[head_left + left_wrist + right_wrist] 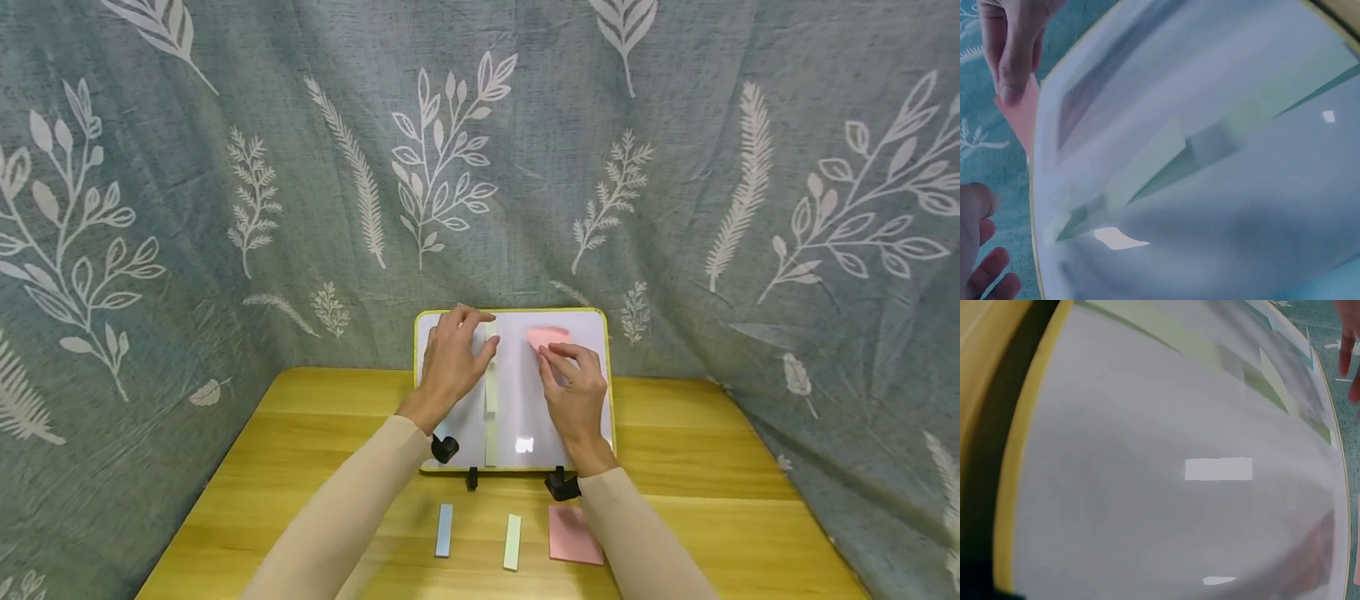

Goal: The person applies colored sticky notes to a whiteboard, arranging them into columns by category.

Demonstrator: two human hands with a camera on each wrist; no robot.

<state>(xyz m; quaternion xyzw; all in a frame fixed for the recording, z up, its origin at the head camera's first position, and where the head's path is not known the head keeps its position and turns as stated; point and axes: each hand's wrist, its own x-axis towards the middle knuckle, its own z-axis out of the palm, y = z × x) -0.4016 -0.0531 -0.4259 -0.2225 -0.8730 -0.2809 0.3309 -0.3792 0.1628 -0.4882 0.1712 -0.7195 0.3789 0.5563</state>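
Observation:
A whiteboard with a yellow rim leans upright on the table. My right hand pinches a pink sticky note by its lower edge, near the board's upper right. In the left wrist view, the same pink note hangs from the fingertips by the board's top edge. My left hand hovers at the upper left with thumb and fingers apart, holding nothing. Pale green sticky strips form a vertical line down the board's middle, some ends lifting. Blue strips show on the left part, mostly hidden by the left hand in the head view.
On the wooden table before the board lie a blue strip pad, a green strip pad and a pink note pad, partly under the right sleeve. Black stand feet support the board. A leaf-patterned curtain hangs behind.

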